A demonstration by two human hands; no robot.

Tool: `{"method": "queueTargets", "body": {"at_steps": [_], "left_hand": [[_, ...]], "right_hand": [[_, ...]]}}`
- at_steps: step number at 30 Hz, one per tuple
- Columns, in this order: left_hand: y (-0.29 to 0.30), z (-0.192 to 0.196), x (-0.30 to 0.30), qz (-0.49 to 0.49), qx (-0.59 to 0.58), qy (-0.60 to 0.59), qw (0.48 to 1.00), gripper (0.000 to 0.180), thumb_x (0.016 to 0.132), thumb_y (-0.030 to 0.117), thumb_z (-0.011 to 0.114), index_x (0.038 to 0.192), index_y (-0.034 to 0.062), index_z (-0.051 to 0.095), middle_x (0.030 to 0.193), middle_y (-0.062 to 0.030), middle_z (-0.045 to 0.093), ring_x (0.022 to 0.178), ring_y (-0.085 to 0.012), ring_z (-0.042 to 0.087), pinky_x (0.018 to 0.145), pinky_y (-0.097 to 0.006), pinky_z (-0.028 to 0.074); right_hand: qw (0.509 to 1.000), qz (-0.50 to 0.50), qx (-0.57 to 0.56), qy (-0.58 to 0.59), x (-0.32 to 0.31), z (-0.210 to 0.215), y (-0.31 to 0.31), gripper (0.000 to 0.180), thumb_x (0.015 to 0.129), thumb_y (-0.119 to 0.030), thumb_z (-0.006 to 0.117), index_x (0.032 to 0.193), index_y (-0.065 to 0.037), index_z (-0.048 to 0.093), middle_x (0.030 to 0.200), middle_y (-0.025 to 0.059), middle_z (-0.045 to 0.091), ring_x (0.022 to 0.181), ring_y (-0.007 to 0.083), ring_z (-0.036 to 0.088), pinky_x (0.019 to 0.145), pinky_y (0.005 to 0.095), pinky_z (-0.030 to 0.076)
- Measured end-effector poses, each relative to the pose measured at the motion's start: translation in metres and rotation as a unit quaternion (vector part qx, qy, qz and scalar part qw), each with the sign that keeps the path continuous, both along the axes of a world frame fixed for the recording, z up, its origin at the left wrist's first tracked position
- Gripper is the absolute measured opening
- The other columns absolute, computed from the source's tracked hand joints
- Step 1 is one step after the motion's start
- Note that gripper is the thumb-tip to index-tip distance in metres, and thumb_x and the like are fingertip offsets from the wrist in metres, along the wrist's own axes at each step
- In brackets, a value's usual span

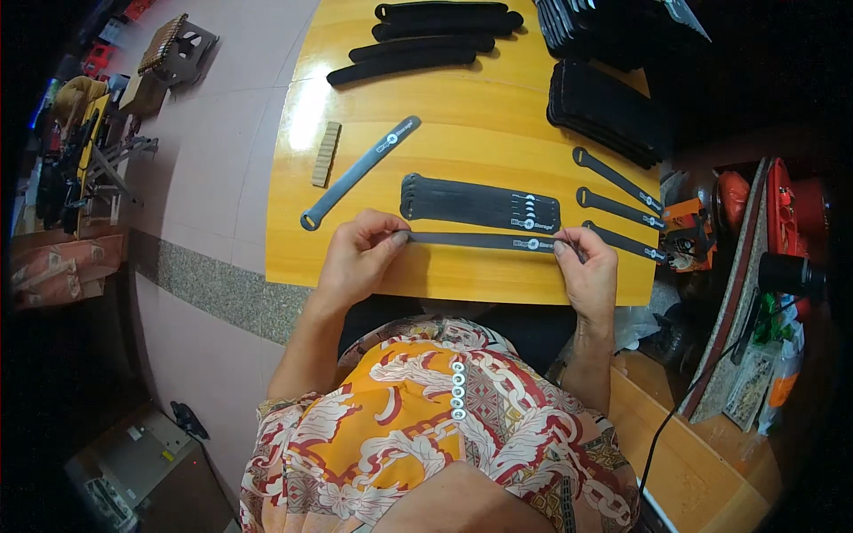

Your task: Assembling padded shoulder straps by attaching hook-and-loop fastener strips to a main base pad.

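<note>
Stretched level between my hands is a dark grey hook-and-loop strap (471, 241) with white print toward its right end. My left hand (362, 253) pinches its left end, and my right hand (586, 265) grips the right end between thumb and fingers. Just beyond it lies a fanned stack of similar straps (462, 201). A single strap (360, 173) rests diagonally to the left, its slotted end nearest me. On the right, three separate straps (619, 195) lie slanted beside one another.
A small ridged tan strip (326, 155) lies on the yellow table (462, 115). Several black strap bundles (426, 44) sit at the far edge. Black stacks (597, 107) occupy the far right. A cluttered shelf (729, 293) stands right of the table, and a stool (182, 53) is on the floor at left.
</note>
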State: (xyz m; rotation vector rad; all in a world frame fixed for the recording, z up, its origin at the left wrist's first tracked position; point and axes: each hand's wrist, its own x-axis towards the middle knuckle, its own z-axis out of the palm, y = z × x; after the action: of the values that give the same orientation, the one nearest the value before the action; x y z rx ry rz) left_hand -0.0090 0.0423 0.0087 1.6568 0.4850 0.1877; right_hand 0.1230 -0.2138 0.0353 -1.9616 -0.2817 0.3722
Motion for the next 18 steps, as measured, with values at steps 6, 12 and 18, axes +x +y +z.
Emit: {"method": "queueTargets", "body": {"at_steps": [6, 12, 18], "left_hand": [[-0.006, 0.001, 0.017, 0.063, 0.086, 0.033, 0.994, 0.008, 0.077, 0.001, 0.064, 0.082, -0.0034, 0.061, 0.063, -0.0058, 0.061, 0.059, -0.0087, 0.056, 0.055, -0.023, 0.045], [-0.008, 0.004, 0.024, 0.063, 0.149, 0.058, 0.985, 0.007, 0.078, 0.0, 0.065, 0.081, -0.003, 0.06, 0.069, -0.0042, 0.062, 0.064, -0.0087, 0.057, 0.059, -0.023, 0.047], [-0.005, 0.0, 0.026, 0.063, 0.15, 0.073, 0.984, 0.008, 0.078, 0.001, 0.066, 0.082, -0.0022, 0.06, 0.069, -0.0035, 0.061, 0.064, -0.0086, 0.057, 0.058, -0.023, 0.046]], "right_hand": [[0.995, -0.018, -0.071, -0.061, 0.004, -0.008, 0.007, 0.009, 0.08, -0.003, 0.06, 0.087, 0.002, 0.061, 0.072, 0.0049, 0.06, 0.065, 0.0084, 0.053, 0.06, 0.024, 0.044], [0.992, -0.032, -0.083, -0.089, 0.008, -0.017, 0.008, 0.01, 0.079, -0.005, 0.061, 0.085, 0.003, 0.061, 0.07, 0.0068, 0.062, 0.064, 0.0087, 0.056, 0.059, 0.0247, 0.045], [0.992, -0.042, -0.088, -0.082, 0.008, -0.017, 0.01, 0.011, 0.078, -0.006, 0.062, 0.085, 0.002, 0.061, 0.065, 0.007, 0.061, 0.06, 0.0092, 0.055, 0.055, 0.025, 0.044]]}}
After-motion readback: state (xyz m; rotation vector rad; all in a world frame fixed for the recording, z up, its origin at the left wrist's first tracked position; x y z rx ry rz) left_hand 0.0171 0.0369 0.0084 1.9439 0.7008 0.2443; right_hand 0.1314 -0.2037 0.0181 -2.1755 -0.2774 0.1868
